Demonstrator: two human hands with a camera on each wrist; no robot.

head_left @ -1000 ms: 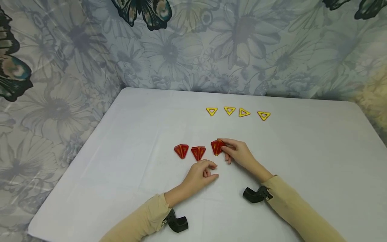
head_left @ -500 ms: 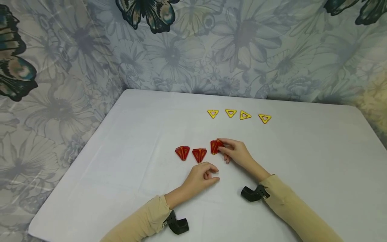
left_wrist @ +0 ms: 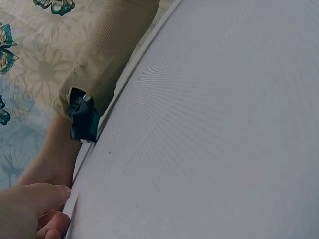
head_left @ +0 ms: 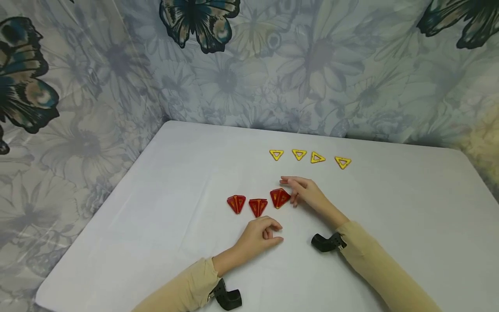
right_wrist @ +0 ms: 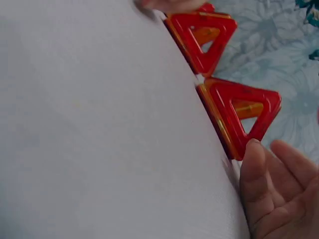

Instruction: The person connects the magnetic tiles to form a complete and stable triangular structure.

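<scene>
Three small red pyramids built from triangular tiles stand in a row: a left one [head_left: 236,203], a middle one [head_left: 258,207] and a right one [head_left: 280,198]. My right hand [head_left: 306,190] is just beside the right pyramid, fingers extended past it and gripping nothing. In the right wrist view, a fingertip of that hand [right_wrist: 279,189] is right at the lower corner of the near red pyramid [right_wrist: 244,109]. My left hand [head_left: 255,236] rests on the table in front of the middle pyramid, fingers loosely bent with nothing in them.
Several flat yellow triangle tiles [head_left: 299,154] lie in a row farther back on the white table [head_left: 175,173]. Behind the table hangs a floral backdrop [head_left: 249,73] with butterflies. A black wrist device [head_left: 327,242] projects from each sleeve.
My right hand has let go of the right red pyramid, which now stands on the table. The left hand has stayed put. The head view has tilted up a little.
</scene>
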